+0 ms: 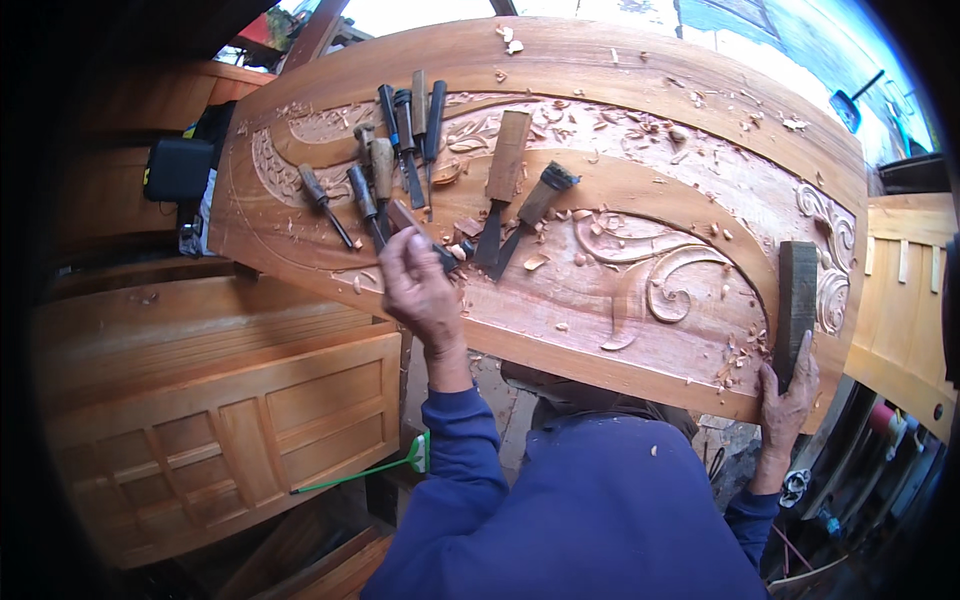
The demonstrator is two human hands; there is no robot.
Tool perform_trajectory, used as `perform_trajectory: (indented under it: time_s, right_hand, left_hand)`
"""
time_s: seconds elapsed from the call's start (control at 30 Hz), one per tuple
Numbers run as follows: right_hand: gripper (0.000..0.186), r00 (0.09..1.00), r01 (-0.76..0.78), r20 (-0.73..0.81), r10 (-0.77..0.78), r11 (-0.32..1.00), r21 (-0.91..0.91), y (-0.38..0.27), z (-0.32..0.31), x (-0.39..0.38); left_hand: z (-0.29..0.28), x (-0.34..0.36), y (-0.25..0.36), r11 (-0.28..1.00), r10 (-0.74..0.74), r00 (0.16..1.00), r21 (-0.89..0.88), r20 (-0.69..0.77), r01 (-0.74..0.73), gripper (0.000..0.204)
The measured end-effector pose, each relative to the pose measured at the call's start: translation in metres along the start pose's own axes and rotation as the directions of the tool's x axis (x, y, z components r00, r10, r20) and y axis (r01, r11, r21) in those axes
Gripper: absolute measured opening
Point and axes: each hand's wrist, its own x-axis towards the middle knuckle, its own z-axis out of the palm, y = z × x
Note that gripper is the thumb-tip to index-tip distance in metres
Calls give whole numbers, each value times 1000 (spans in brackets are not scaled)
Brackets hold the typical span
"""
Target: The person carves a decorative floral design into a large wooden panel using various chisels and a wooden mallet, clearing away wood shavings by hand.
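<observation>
My left hand [418, 290] has its fingers closed on a short tool with a reddish wooden part [404, 218] and a dark end. It is over a carved wooden panel [560, 330] bearing scrolls, leaves and shavings. Around and beyond it lie several chisels [410, 135], two with broad dark blades and wooden handles [506, 160]. At the panel's right, my right hand [785, 400] grips the lower end of a long, dark, weathered wooden block [797, 290] lying on the carving.
Panelled wooden doors [220, 440] stand at the lower left, with a green-handled broom [416, 452] beside them. A black case [178, 168] is left of the panel. A pale wooden door [905, 310] is at the right, with assorted long pieces [850, 500] below it.
</observation>
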Motion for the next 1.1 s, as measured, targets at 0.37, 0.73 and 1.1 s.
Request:
perform_trajectory:
  time_s: [0.37,0.73,1.1]
  right_hand:
    - [88,994,105,4,-105,994,13,20,-9,22]
    - [83,991,120,-67,-118,992,35,37,2,12]
    - [80,994,97,-45,-95,995,29,32,5,9]
  left_hand:
    - [95,-30,44,709,282,739,386,611,-590,47]
    - [58,-44,57,846,398,833,197,384,-495,31]
    - [-29,88,-88,972,-150,988,175,-48,156,16]
